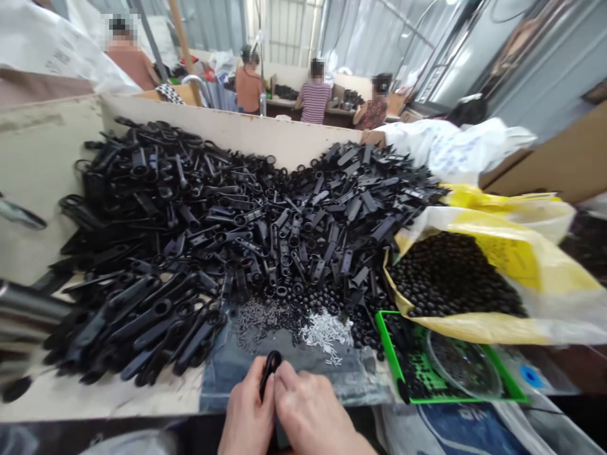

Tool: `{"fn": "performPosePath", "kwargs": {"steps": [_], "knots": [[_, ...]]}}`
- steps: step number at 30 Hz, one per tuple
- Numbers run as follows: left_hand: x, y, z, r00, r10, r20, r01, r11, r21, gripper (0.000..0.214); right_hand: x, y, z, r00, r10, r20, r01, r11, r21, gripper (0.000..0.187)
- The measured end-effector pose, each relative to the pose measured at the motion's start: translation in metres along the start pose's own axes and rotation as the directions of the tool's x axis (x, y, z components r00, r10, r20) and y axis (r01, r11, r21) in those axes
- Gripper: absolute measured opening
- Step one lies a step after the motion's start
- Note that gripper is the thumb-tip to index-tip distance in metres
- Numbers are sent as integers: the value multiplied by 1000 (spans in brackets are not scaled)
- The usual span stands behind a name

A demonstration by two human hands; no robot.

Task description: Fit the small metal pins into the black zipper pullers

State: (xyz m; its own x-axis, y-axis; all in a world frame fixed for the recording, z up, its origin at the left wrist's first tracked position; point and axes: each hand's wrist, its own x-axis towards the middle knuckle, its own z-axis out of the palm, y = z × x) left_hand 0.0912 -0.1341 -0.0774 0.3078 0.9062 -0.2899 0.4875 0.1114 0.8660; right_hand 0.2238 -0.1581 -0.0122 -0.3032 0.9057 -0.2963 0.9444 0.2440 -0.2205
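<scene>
"Where's the part, and how much is left?"

"Left hand and right hand are clamped together on a black plastic piece at the bench's front edge; a big heap of black plastic parts remains farther along it."

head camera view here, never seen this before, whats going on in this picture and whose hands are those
This picture comes from a camera worn on a person's head, looking forward and down, so the bare hands at the bottom are that person's own. The left hand and right hand together hold a black plastic part. Ahead lies a big pile of similar black parts on a pale work surface, with tiny silver pins near the hands. To the right are a yellow-printed bag of small black round pieces and a green tray. Other people work farther off.
</scene>
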Motion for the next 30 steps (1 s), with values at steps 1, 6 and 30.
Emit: {"fn": "performPosePath", "kwargs": {"steps": [1,6,30], "knots": [[1,-2,0,1000,22,7,-22,999,26,28,-4,3,-8,999,25,28,-25,999,32,25],[15,-15,-9,997,-18,-69,11,996,-91,28,-33,41,-49,998,28,-62,-7,950,312,21],[19,38,-20,920,-159,358,391,330,-859,40,56,184,-61,927,-28,-375,-4,996,-85,21]]}}
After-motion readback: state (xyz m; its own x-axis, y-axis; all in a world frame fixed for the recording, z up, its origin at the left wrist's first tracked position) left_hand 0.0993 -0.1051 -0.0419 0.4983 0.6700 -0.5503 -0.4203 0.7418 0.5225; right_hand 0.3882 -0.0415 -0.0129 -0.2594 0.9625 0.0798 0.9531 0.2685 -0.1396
